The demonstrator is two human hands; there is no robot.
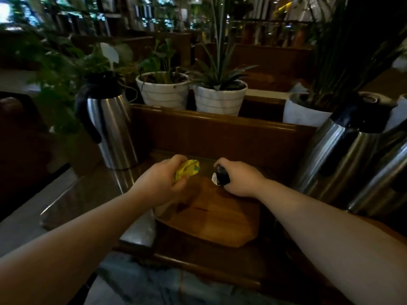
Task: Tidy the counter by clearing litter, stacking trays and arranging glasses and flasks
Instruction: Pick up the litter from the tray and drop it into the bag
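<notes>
Right now your left hand point(163, 177) is closed around a crumpled yellow wrapper point(188, 169), which bulges out of your fist toward one o'clock. Your right hand point(239, 180) is clenched on a small black wrapper with a white edge point(220, 178); it pokes out of the fist at nine o'clock. The two hands sit near each other but apart, both held just above the far end of a wooden tray point(215, 219).

That tray lies at the middle of the dark wooden counter point(198, 256), and the part of it you can see carries nothing. Its near-left corner overlaps something pale and flat at seven o'clock, too blurred to name.

At ten o'clock from your left hand, a steel vacuum flask with a black lid and handle point(110, 126) stands upright on the glossy counter top. At three o'clock from your right hand, two more steel flasks point(352, 164) crowd together at the right edge; the wide lens makes them look tilted, so you cannot tell how they stand.

Behind the raised wooden ledge point(211, 124), at twelve o'clock, two white ribbed pots sit side by side. The left pot point(163, 91) holds a leafy green plant, and the right pot point(220, 99) holds a spiky plant with long narrow leaves. At two o'clock a third white pot point(304, 111) holds tall dark stems. More foliage fills the dim left side, too dark to make out.
</notes>
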